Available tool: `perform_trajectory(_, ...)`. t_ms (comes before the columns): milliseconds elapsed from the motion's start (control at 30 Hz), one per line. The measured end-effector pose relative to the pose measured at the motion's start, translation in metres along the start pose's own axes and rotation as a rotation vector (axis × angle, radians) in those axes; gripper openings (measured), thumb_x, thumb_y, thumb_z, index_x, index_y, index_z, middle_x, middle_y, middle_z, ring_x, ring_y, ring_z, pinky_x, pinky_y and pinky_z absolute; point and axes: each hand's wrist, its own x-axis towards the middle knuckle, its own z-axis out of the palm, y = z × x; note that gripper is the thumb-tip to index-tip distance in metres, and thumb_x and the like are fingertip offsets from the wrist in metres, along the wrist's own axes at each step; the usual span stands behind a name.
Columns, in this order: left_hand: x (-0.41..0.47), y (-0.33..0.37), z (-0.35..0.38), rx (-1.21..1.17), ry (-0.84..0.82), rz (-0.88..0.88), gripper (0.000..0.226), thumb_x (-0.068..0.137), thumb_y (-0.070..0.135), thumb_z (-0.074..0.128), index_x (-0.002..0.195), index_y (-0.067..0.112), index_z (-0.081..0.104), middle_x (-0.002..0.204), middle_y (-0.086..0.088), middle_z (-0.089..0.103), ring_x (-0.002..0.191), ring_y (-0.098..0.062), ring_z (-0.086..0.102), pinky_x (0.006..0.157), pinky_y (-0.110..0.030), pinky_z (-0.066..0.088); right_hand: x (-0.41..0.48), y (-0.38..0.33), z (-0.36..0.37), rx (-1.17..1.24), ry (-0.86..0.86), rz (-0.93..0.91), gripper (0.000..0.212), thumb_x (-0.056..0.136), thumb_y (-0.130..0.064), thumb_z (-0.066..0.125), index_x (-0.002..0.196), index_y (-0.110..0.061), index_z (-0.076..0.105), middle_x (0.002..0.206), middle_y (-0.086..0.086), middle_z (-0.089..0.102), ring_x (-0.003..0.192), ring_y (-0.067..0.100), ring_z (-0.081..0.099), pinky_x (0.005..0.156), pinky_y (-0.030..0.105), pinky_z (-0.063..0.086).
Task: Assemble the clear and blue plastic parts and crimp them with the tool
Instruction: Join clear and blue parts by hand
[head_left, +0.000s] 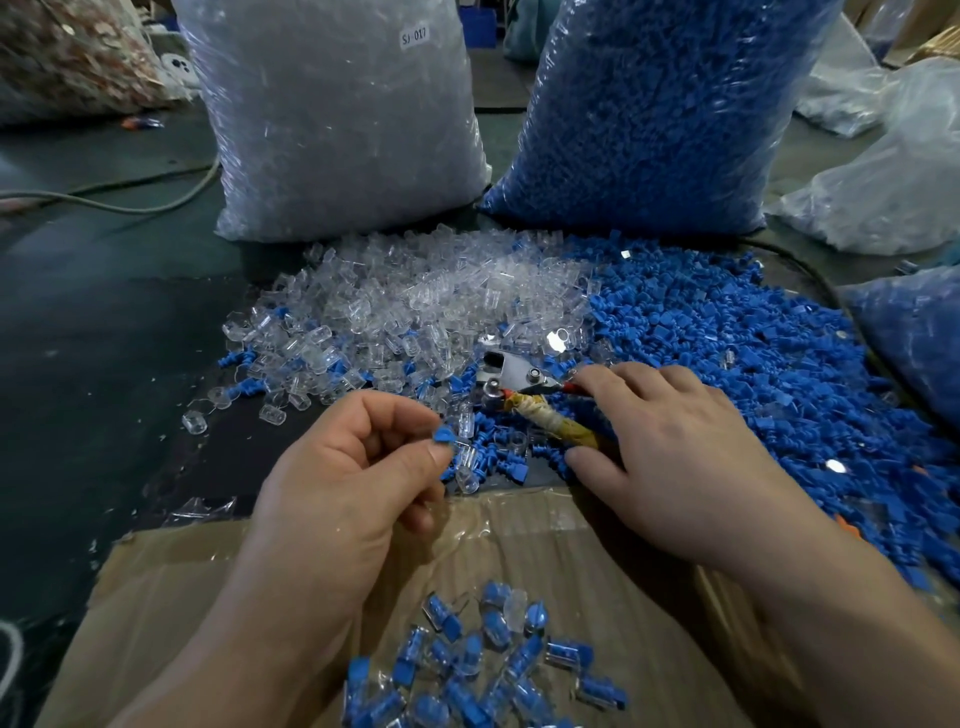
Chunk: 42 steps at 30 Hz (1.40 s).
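Nearest to me, I am seeing a cardboard box (208, 597) lying open, with a heap of assembled pieces (483, 670) inside, blue within clear. They are overlapping too much for an exact count, but there are some twenty.

Just beyond the box flap, the left hand (353, 467) is curling and pinching one blue part (444, 434) between thumb and forefinger. One clear part (465, 456) is sitting right against it, just past the fingertips. I cannot tell whether the two are joined.

Beside it, the right hand (675, 457) is lying over the handles of the single tool (524, 395), thumb against the tape-wrapped handle and forefinger on the red one. I cannot tell whether it is actually clasping them. The tool's metal head is pointing left, resting on the loose parts.

Farther out, a pile of clear parts (415, 306) is spreading on the left and touching a pile of blue parts (727, 332) on the right.

Behind them, two big bags are standing: a clear-filled bag (337, 119) carrying a label (414, 36) reading "SJ-017", and a blue-filled bag (654, 114).
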Motion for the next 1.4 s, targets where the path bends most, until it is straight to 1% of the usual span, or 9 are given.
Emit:
perform_trajectory(167,0.000,-0.003,-0.001,0.058,0.008,0.025,0.024,0.062,0.027,0.072,0.085,0.030,0.074,0.069,-0.006,0.069,0.057,-0.016,0.063,0.050,-0.022,0.053,0.002,-0.004,-0.002,-0.024,0.035,-0.021,0.061,0.085,-0.052,0.049,0.140,-0.035,0.029,0.131,-0.008,0.051,0.120,0.023,0.035,0.100,0.044,0.033)
perform_trajectory(333,0.002,-0.008,-0.002,0.094,0.040,0.067,0.020,0.067,0.028,0.073,0.086,0.034,0.073,0.070,-0.004,0.069,0.057,-0.015,0.065,0.050,-0.021,0.053,0.001,-0.007,-0.004,0.072,0.183,0.001,0.055,0.078,-0.047,0.042,0.131,-0.033,0.042,0.107,-0.009,0.055,0.101,0.018,0.040,0.088,0.040,0.033)
perform_trajectory(500,0.003,-0.009,-0.006,0.075,0.067,0.086,0.027,0.084,0.007,0.069,0.085,0.033,0.073,0.071,-0.002,0.070,0.058,-0.012,0.065,0.049,-0.020,0.052,-0.010,-0.012,-0.010,0.308,0.260,-0.080,0.044,0.081,-0.056,0.042,0.122,-0.040,0.037,0.093,-0.024,0.044,0.082,0.002,0.044,0.067,0.019,0.033)
perform_trajectory(567,0.003,-0.007,-0.007,0.052,0.059,0.094,0.020,0.080,0.014,0.069,0.085,0.033,0.072,0.074,-0.003,0.071,0.060,-0.013,0.066,0.050,-0.021,0.053,-0.015,-0.014,-0.011,0.299,0.216,-0.163,0.043,0.081,-0.061,0.043,0.119,-0.042,0.041,0.095,-0.024,0.048,0.084,-0.001,0.048,0.069,0.017,0.038)
perform_trajectory(667,0.003,-0.007,-0.007,0.002,0.059,0.096,0.018,0.070,0.024,0.068,0.085,0.031,0.072,0.075,-0.004,0.070,0.060,-0.015,0.064,0.051,-0.023,0.052,-0.019,-0.016,-0.013,0.261,0.206,-0.206,0.048,0.078,-0.053,0.053,0.123,-0.037,0.049,0.099,-0.017,0.053,0.089,0.007,0.049,0.075,0.024,0.041)
perform_trajectory(833,0.004,-0.011,-0.010,0.047,0.061,0.170,0.028,0.085,0.005,0.067,0.088,0.032,0.072,0.076,-0.003,0.070,0.061,-0.014,0.064,0.050,-0.022,0.051,-0.021,-0.016,-0.016,0.251,0.179,-0.232,0.052,0.077,-0.053,0.051,0.126,-0.037,0.047,0.106,-0.017,0.054,0.098,0.007,0.049,0.082,0.025,0.042)
perform_trajectory(967,0.003,-0.008,-0.010,0.026,0.040,0.171,0.022,0.078,0.011,0.067,0.089,0.030,0.073,0.073,-0.002,0.069,0.061,-0.012,0.064,0.047,-0.020,0.050,-0.020,-0.014,-0.015,0.233,0.150,-0.249,0.060,0.076,-0.057,0.044,0.132,-0.036,0.045,0.115,-0.016,0.055,0.106,0.009,0.049,0.091,0.028,0.045)
perform_trajectory(1067,0.004,-0.007,-0.012,0.085,0.028,0.199,0.038,0.086,-0.004,0.064,0.087,0.033,0.072,0.074,0.000,0.069,0.063,-0.012,0.066,0.049,-0.021,0.051,-0.020,-0.013,-0.015,0.232,0.133,-0.265,0.063,0.076,-0.058,0.041,0.135,-0.037,0.043,0.118,-0.017,0.054,0.109,0.008,0.048,0.094,0.027,0.043)
perform_trajectory(1400,0.001,0.003,-0.012,0.087,-0.002,0.201,0.021,0.074,0.015,0.066,0.086,0.031,0.072,0.075,-0.005,0.070,0.062,-0.013,0.065,0.051,-0.022,0.054,-0.017,-0.018,-0.017,0.148,0.098,-0.294,0.051,0.079,-0.059,0.047,0.125,-0.040,0.054,0.092,-0.017,0.056,0.085,0.007,0.049,0.077,0.023,0.033)
